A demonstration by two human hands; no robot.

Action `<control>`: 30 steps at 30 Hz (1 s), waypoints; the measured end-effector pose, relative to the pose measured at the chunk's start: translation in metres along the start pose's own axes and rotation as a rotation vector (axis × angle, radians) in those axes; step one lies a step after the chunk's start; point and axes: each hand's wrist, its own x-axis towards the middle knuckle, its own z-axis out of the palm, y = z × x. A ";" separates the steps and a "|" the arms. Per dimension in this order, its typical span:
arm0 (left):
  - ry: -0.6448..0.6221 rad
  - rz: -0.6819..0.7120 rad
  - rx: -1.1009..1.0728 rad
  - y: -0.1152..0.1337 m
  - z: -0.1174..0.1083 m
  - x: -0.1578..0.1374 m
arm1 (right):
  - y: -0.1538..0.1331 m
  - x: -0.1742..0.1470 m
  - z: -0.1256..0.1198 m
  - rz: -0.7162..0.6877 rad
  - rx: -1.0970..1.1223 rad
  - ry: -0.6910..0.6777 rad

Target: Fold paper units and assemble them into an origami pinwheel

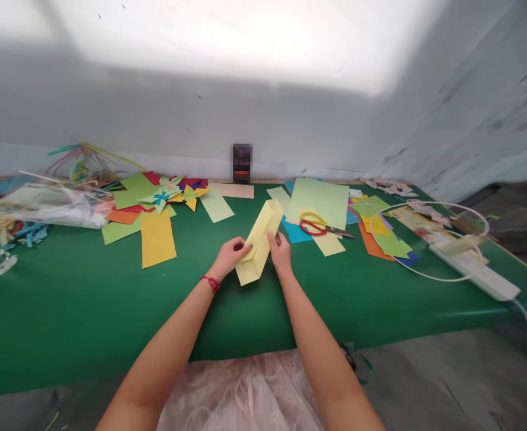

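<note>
Between my two hands is a pale yellow sheet of paper (259,239), partly folded, with creases along its length and flaps standing up at its sides. My left hand (231,256) pinches its left edge, thumb on top. On the opposite edge, my right hand (281,251) grips the paper with curled fingers; the fingertips are partly hidden behind it. Just right of the paper lie scissors (313,224) with red and yellow handles, their blades pointing right. They rest on a light green sheet (319,200) and a few smaller pieces.
Folded paper flowers (167,194) and coloured sheets lie left of centre, by a yellow-orange rectangle (158,239). Paper strips (16,215) heap at far left. On the right are more sheets (382,233) and a white power strip (476,272) with a looped cable. A wall stands behind the green table (110,317).
</note>
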 end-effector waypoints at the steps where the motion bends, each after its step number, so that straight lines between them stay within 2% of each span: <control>1: -0.025 -0.011 -0.051 0.001 0.004 0.000 | 0.001 0.002 0.001 0.005 0.016 -0.016; 4: -0.096 -0.063 -0.181 0.003 0.017 0.003 | 0.003 0.008 0.002 0.029 0.067 -0.061; 8: -0.062 -0.114 -0.312 -0.001 0.028 0.007 | 0.001 0.007 0.005 0.024 0.089 -0.114; 12: -0.044 -0.187 -0.396 -0.007 0.026 0.005 | -0.004 -0.002 0.007 -0.031 0.073 -0.164; 17: -0.093 -0.259 -0.499 -0.009 0.022 -0.004 | -0.009 -0.008 0.007 -0.111 0.036 -0.181; 23: -0.152 -0.296 -0.645 0.003 0.028 -0.010 | -0.016 -0.013 0.007 -0.145 0.047 -0.233; 30: -0.209 -0.346 -0.742 0.015 0.023 -0.014 | -0.018 -0.015 0.010 -0.153 0.074 -0.276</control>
